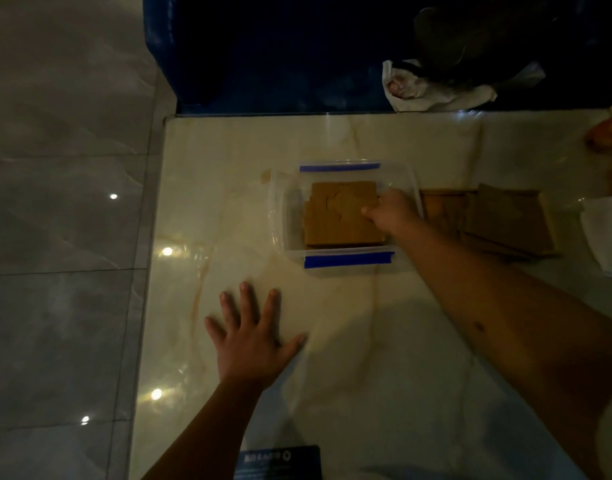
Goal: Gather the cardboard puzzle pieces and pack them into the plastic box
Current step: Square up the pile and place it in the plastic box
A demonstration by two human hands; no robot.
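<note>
The right hand point(389, 211) is gripping the top cardboard piece point(342, 213) lying inside the box point(280, 216) on the desk point(332, 341); the left hand point(250, 336) is resting flat, fingers spread; more pieces point(505, 220) are lying just right of the box

Bench point(332, 341): pale glossy marble-look top w/ tan veins, light glare spots near its left edge. Grey tiled floor point(62, 202) left of bench, w/ small ceiling-light reflections. Dark blue surface point(263, 53) beyond bench far edge. White crumpled plastic bag point(432, 93) at bench far-right edge, dark object point(488, 32) behind it, unclear what. White item point(605, 233) at bench right edge, cut off. Blue printed card point(280, 462) at bench near edge, text unreadable. Orange-ish blur point(607, 133) far right.
</note>
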